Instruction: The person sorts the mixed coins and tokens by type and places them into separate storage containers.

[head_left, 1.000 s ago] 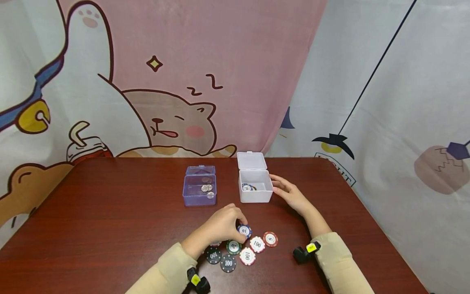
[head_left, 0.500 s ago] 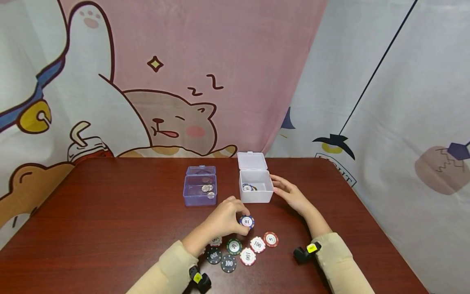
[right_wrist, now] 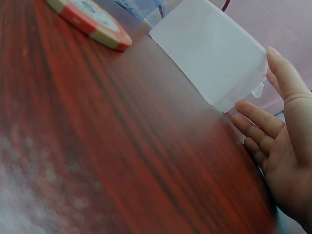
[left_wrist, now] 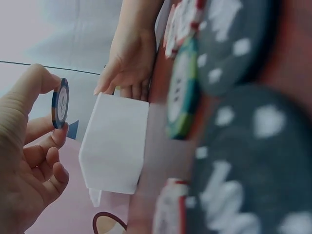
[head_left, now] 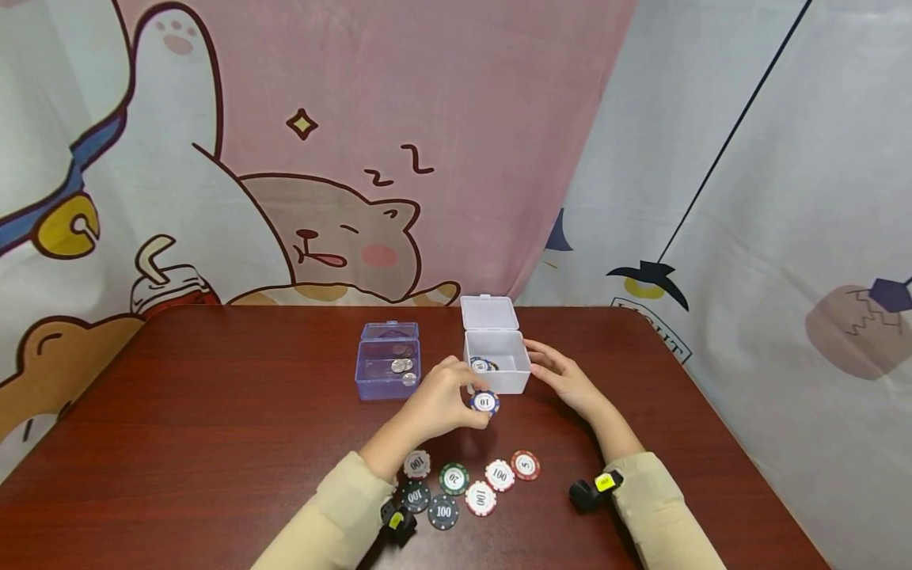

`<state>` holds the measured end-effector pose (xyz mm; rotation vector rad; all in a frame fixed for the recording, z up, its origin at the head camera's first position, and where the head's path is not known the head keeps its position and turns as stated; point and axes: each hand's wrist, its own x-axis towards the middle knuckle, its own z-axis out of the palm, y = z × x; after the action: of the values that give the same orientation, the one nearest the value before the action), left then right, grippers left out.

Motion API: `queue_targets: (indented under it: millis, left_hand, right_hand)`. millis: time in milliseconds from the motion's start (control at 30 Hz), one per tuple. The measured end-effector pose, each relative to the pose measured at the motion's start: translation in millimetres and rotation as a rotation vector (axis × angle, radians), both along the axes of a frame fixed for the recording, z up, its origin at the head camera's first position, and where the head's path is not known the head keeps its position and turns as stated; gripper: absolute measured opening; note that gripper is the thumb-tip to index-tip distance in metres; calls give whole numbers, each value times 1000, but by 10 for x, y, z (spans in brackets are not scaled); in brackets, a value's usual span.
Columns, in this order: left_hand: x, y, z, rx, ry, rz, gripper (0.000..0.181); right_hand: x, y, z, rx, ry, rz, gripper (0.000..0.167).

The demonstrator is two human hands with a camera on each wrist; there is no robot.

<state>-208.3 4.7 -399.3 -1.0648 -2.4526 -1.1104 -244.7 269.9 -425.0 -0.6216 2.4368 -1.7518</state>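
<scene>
Between thumb and fingers my left hand (head_left: 443, 402) pinches a blue poker chip (head_left: 485, 403) marked 10, held up in front of the white box (head_left: 507, 383). In the left wrist view the chip (left_wrist: 60, 104) stands on edge between the fingertips. The box has its lid (head_left: 489, 313) raised, and a blue-edged chip (head_left: 480, 364) lies inside at the left. My right hand (head_left: 566, 380) touches the right side of the box with relaxed fingers. The right wrist view shows that hand (right_wrist: 287, 141) beside the box wall (right_wrist: 214, 53).
Left of the white box stands a purple box (head_left: 378, 388), lid raised, with several coins inside. Nearer me on the table (head_left: 214, 443) lie loose chips: green (head_left: 454, 479), red (head_left: 526, 465), black (head_left: 443, 512) and white ones (head_left: 480, 499). A printed cloth hangs behind.
My left hand has lifted the blue chip from among the loose chips and moved it forward and slightly right to the front of the white box. My right hand has stayed at the box.
</scene>
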Motion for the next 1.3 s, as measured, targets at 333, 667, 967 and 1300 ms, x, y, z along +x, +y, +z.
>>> queue_targets:
  millis: [333,667,967,1300]
  left_hand:
    - [-230,51,156,44,6,67,35]
    - [-469,131,181,20,25,162,32]
    - [-645,171,75,11,-5,228,35]
    - [-738,227,-67,-11,-20,280,37]
  right_hand:
    - [-6,8,0,4,-1,2,49]
    - [-6,8,-8,-2,-3,-3,49]
    - [-25,13,-19,-5,-9,-2,49]
    - [-14,13,-9,5,-6,-8,49]
